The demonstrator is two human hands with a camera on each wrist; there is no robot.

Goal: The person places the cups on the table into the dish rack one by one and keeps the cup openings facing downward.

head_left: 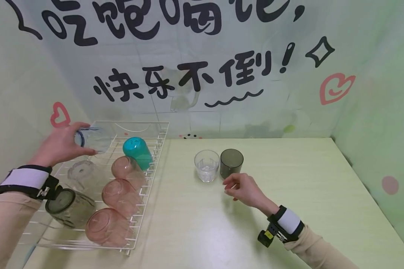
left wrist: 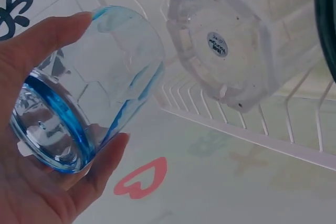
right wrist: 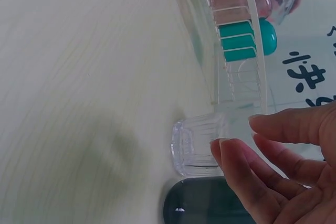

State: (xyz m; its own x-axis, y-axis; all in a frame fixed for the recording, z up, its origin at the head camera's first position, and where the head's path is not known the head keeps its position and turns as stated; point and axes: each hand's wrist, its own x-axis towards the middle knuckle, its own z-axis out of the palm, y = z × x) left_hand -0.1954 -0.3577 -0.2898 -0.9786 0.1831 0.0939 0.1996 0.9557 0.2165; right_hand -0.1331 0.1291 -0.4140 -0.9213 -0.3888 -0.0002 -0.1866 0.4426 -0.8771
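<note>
My left hand (head_left: 63, 145) grips a clear blue-tinted glass (head_left: 100, 140) on its side above the far left part of the white wire rack (head_left: 147, 190). In the left wrist view, thumb and fingers curl round this glass (left wrist: 123, 51) near its thick blue base. Over the table, my right hand (head_left: 245, 190) hovers just in front of a dark grey glass (head_left: 231, 166), fingers loosely bent and holding nothing. A clear faceted glass (head_left: 207, 167) stands upright beside the dark one. The right wrist view shows the right hand (right wrist: 286, 174) with thumb and fingertips apart.
Lying in the rack are a teal cup (head_left: 137, 152), three pink glasses (head_left: 122, 196), a clear glass (head_left: 84, 175) and a dark green-grey glass (head_left: 70, 207). The pale table (head_left: 289, 179) ends at a printed wall sheet (head_left: 276, 112) behind and on the right.
</note>
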